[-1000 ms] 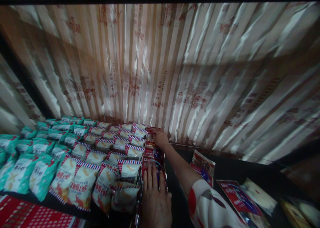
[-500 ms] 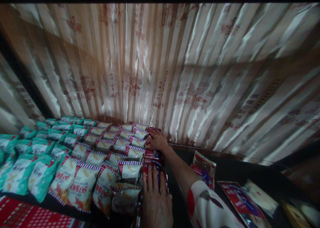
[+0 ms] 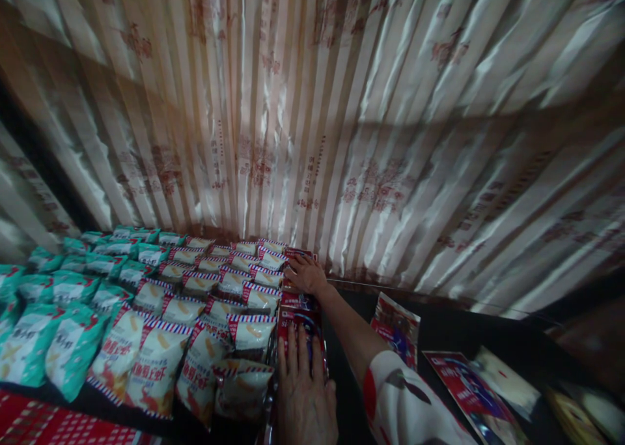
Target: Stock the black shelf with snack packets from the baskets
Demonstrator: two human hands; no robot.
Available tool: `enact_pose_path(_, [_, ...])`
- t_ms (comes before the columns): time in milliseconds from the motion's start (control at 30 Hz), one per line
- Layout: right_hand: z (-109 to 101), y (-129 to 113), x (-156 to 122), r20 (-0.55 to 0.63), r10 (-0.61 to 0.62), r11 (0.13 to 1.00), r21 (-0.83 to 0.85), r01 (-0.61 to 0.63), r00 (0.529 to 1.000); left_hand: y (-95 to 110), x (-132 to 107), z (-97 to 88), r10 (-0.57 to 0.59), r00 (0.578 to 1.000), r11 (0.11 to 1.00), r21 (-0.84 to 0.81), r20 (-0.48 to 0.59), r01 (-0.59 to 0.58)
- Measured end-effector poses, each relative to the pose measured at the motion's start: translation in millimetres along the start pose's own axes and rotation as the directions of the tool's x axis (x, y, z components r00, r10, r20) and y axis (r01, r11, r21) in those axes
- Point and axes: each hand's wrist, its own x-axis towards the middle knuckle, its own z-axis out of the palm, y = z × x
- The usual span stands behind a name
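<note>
My left hand [image 3: 307, 393] lies flat, fingers stretched forward, on a dark red snack packet [image 3: 288, 316] at the bottom middle. Farther back, my right hand [image 3: 306, 275] rests with spread fingers on another dark red packet [image 3: 297, 252] in the same column; its arm reaches in from the right in a white patterned sleeve [image 3: 405, 399]. Both palms face down and hide much of the packets. Directly left of this column stand several rows of white snack bags [image 3: 251, 332] with red and blue striped edges.
Green snack bags [image 3: 73, 350] fill the left side, behind a red patterned cloth [image 3: 63, 422]. To the right, on the black surface [image 3: 351, 341], lie a red packet [image 3: 398, 328], another red packet [image 3: 469, 393] and a pale packet [image 3: 508, 381]. A pleated, printed curtain [image 3: 293, 106] hangs behind.
The view has shifted slightly, and the bags on the left appear a little farther left. Both hands stay on the red packets, nearly unmoved.
</note>
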Motion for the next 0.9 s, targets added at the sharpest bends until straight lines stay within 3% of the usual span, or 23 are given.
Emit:
enact_pose_path(567, [-1,1,3,-0.026,-0.038,0.999,-0.003,0.037,0.999,3,0,4.6,-0.025,0.999,1.000,0.013,0.048,0.024])
enact_pose_path(900, [-2,1,4,-0.029,-0.048,0.999,-0.013,0.048,0.998,3,-3,11.7,-0.017,1.000,1.000,0.006,-0.003,0.017])
